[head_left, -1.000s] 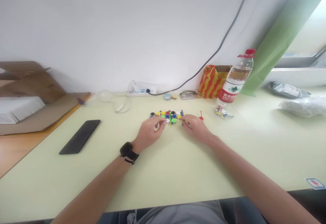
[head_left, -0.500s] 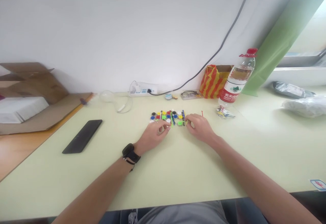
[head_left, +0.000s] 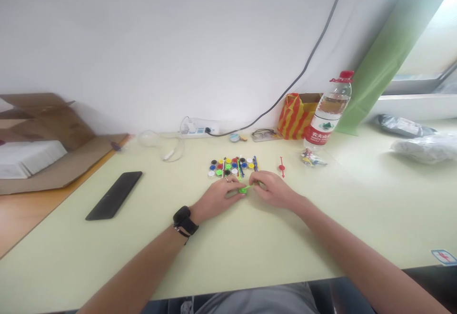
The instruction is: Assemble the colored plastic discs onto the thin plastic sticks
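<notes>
A cluster of small coloured round pieces [head_left: 233, 166] lies on the pale green table [head_left: 250, 238], with thin coloured sticks laid among them. Just in front of it, my left hand [head_left: 217, 199] and my right hand [head_left: 272, 191] meet, fingers closed. Between their fingertips is a small green piece on a green stick [head_left: 244, 189]; both hands pinch it. A black watch is on my left wrist. A red stick with a round piece [head_left: 282, 167] lies to the right of the cluster.
A black phone [head_left: 114, 195] lies at the left. A water bottle [head_left: 326, 116], a striped bag [head_left: 294, 116], a small packet of pieces [head_left: 311, 158], glasses and a power strip [head_left: 198, 127] stand at the back. Cardboard [head_left: 53, 147] sits far left, plastic bags [head_left: 424, 147] far right.
Both hands have drawn back from the cluster toward me, bringing the green piece and stick with them. The red stick is uncovered again.
</notes>
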### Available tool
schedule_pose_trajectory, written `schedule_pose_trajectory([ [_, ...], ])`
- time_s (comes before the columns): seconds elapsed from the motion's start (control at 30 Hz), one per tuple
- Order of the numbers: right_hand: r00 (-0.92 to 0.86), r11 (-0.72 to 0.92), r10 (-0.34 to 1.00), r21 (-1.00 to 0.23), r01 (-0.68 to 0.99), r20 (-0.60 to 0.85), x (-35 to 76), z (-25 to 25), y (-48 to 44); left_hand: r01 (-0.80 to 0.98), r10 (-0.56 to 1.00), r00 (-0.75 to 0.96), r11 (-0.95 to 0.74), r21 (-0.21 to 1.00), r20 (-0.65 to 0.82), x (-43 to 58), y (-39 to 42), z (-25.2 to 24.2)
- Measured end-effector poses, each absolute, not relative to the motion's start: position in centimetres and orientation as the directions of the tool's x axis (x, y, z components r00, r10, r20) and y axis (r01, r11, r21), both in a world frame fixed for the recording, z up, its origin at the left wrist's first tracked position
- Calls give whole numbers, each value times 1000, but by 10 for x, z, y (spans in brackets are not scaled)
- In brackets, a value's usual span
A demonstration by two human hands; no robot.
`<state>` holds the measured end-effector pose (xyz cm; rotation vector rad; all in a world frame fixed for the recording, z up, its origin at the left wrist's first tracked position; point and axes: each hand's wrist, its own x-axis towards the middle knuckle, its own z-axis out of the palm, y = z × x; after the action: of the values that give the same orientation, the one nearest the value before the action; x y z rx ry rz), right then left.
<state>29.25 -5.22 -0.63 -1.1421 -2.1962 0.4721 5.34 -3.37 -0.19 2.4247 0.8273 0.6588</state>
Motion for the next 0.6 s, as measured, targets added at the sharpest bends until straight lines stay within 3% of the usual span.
schedule_pose_trajectory([
  [0.33, -439, 538, 838, -625, 565, 325, 291, -4, -54, 441, 721, 640, -629, 641, 266, 52, -32, -3],
  [0.6, -405, 434, 872, -818, 378, 275, 281, -5, -58, 264, 803, 551, -425, 866, 226, 55, -29, -8],
])
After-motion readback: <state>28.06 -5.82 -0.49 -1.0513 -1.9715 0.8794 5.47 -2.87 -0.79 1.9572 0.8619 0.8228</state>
